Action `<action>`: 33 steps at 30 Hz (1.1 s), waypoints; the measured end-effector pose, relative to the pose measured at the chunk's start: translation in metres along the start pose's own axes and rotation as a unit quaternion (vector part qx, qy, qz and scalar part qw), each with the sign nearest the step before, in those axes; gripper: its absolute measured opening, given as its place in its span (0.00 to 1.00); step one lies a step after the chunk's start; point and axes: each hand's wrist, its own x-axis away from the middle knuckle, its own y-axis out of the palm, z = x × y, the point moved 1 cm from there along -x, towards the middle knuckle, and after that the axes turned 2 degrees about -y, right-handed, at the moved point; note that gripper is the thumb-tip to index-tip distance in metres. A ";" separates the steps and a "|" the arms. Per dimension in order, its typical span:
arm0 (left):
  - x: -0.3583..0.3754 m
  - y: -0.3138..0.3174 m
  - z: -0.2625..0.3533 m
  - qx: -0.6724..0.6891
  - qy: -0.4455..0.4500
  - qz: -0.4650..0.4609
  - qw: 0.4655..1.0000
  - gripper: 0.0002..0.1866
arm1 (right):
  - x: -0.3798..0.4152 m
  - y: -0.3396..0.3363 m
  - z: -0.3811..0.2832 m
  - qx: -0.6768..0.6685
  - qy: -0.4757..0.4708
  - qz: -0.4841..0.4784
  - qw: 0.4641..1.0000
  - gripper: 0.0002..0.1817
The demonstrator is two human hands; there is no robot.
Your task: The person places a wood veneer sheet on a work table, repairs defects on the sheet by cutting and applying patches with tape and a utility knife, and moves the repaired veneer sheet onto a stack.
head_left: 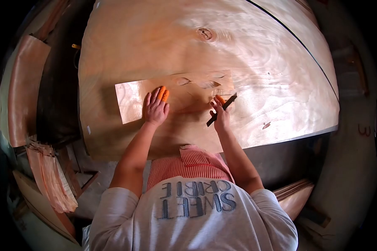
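Observation:
My left hand (156, 108) lies flat with fingers stretched out on a thin piece of wood veneer (130, 100), and orange covers wrap two of its fingers. My right hand (222, 117) is closed round a slim black utility knife (228, 103), held slanted near the piece's right end. Orange shows on one finger of that hand too. Several leaf-shaped gaps or splits run along the upper right part of the piece. Beneath it spreads a large veneer sheet (176, 46) with a dark knot (205, 34) further back.
A dark curved line (297, 39) crosses the sheet at the right. Brown sheet material (25, 88) hangs at the left, above a bundle of veneer strips (50, 178). More stacked sheets (295, 196) stand low on the right. The sheet's near edge is at my waist.

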 end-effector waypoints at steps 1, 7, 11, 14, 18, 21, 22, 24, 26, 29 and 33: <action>0.000 0.000 0.000 0.001 0.000 0.000 1.000 0.25 | -0.001 0.001 -0.002 0.005 0.009 -0.013 1.000 0.16; -0.001 -0.002 0.001 0.001 0.001 0.001 1.000 0.25 | -0.017 0.011 -0.006 0.003 0.057 -0.054 0.997 0.16; 0.000 0.000 -0.001 0.006 -0.003 -0.004 1.000 0.25 | -0.061 -0.006 0.025 0.383 -0.290 -0.029 0.877 0.17; -0.001 0.000 -0.002 0.007 0.002 0.001 1.000 0.25 | -0.039 0.017 -0.020 0.571 -0.296 -0.070 0.763 0.21; -0.001 -0.002 -0.004 0.015 0.001 0.011 1.000 0.25 | -0.051 0.017 -0.018 0.680 -0.272 -0.076 0.676 0.17; -0.001 -0.003 -0.005 0.043 -0.002 0.024 0.999 0.24 | -0.050 0.022 -0.036 0.658 -0.298 -0.089 0.685 0.11; 0.000 -0.002 -0.006 0.050 -0.002 0.026 0.998 0.24 | -0.047 0.027 -0.046 0.646 -0.311 -0.093 0.691 0.10; 0.001 0.000 -0.007 0.058 -0.007 0.013 0.998 0.24 | -0.036 0.041 -0.073 0.635 -0.377 -0.147 0.658 0.10; 0.001 0.004 -0.008 0.047 -0.004 0.009 0.999 0.24 | -0.030 0.059 -0.095 0.590 -0.488 -0.209 0.608 0.08; 0.000 -0.004 -0.005 0.029 -0.009 0.002 1.000 0.24 | -0.019 0.081 -0.111 0.623 -0.258 -0.286 0.681 0.10; 0.001 -0.003 -0.007 0.015 -0.007 -0.010 1.000 0.25 | -0.017 0.084 -0.073 0.240 -0.087 -0.381 0.889 0.11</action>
